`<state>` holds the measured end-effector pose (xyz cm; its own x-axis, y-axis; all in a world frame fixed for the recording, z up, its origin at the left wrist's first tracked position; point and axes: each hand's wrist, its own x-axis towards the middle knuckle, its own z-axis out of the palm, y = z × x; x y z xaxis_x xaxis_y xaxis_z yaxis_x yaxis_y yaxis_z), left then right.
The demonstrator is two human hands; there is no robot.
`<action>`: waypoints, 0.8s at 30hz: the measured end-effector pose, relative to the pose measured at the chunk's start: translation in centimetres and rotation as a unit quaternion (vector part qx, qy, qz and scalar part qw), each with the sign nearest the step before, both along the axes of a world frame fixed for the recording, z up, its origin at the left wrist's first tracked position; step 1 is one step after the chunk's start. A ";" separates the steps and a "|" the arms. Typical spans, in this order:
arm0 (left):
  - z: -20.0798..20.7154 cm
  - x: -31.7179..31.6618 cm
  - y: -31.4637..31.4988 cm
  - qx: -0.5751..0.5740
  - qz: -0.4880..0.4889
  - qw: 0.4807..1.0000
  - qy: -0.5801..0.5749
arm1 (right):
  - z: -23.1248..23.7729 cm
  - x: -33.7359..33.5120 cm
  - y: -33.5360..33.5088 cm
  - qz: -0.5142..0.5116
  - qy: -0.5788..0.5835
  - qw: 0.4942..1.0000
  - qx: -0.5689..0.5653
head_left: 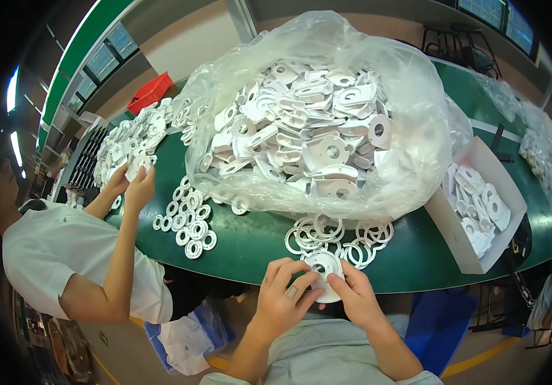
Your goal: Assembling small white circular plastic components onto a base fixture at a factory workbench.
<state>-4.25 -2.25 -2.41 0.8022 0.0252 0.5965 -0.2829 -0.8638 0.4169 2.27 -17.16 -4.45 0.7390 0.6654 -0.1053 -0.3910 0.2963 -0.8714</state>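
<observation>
Between my hands, at the near edge of the green table, is a round white plastic part [324,262] with a hole in its middle. My left hand [287,292] has its fingers bent onto the part's left side and face. Gripping the right side, my right hand [356,295] lays its thumb across the part's face. Just beyond my fingers lies a loose heap of thin white rings [311,236]. Behind the rings a large clear plastic bag [410,147] stands open, filled with a pile of white plastic parts [333,151] that have round holes.
A white box [471,256] of similar parts stands at the right. Small white rings [192,221] lie on the green table [244,247] to the left. A co-worker [90,256] there holds a white part beside another pile. A red bin [150,92] sits farther back.
</observation>
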 end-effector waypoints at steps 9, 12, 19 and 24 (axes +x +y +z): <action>0.3 0.7 0.3 -0.024 -0.054 0.997 -0.045 | 0.3 0.2 -0.5 0.069 -0.033 0.995 -0.065; -0.1 0.5 -0.1 -0.167 0.006 0.984 -0.060 | 1.0 -0.1 -0.1 0.030 -0.019 0.998 -0.047; -0.8 1.0 -1.6 -0.307 0.078 0.949 -0.012 | 1.7 0.0 -0.6 0.001 0.001 0.998 -0.069; -0.7 1.5 -1.4 -0.305 0.049 0.951 0.014 | 2.3 0.2 -1.5 -0.020 0.017 0.994 -0.103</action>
<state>-2.76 -3.67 -3.14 0.7929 0.4356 0.4260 -0.1953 -0.4806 0.8549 2.45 -18.64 -2.13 0.7580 0.5979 -0.2606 -0.4121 0.1295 -0.9019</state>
